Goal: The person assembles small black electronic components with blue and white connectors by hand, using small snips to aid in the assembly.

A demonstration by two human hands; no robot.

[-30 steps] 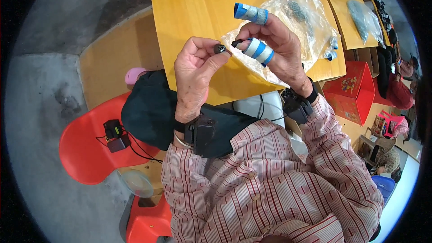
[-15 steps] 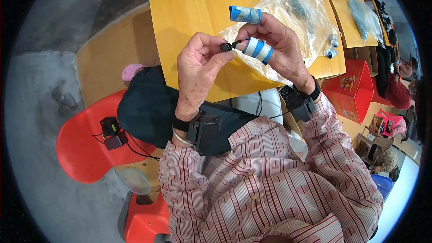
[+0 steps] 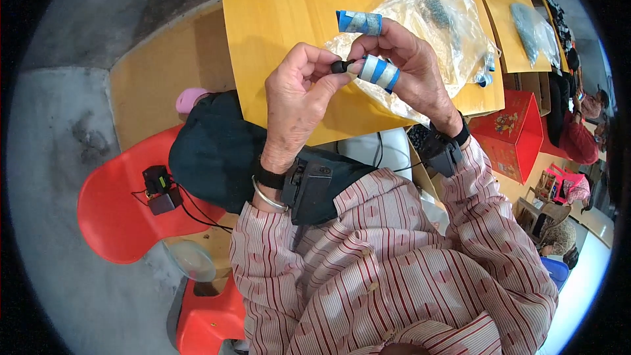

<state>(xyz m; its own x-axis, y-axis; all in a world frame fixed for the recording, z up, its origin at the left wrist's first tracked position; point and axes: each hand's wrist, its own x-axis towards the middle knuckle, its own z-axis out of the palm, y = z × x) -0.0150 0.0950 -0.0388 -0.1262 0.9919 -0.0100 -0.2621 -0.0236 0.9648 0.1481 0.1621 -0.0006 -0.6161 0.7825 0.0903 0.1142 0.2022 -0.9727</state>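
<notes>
You hold a small black part, dark and rounded, too small to tell more, above the edge of the yellow table. Your left hand pinches it between thumb and forefinger, palm turned to the right. Your right hand meets it from the other side; 2 fingertips wear blue-and-white tape, and one touches the part. Behind lies a clear plastic bag.
</notes>
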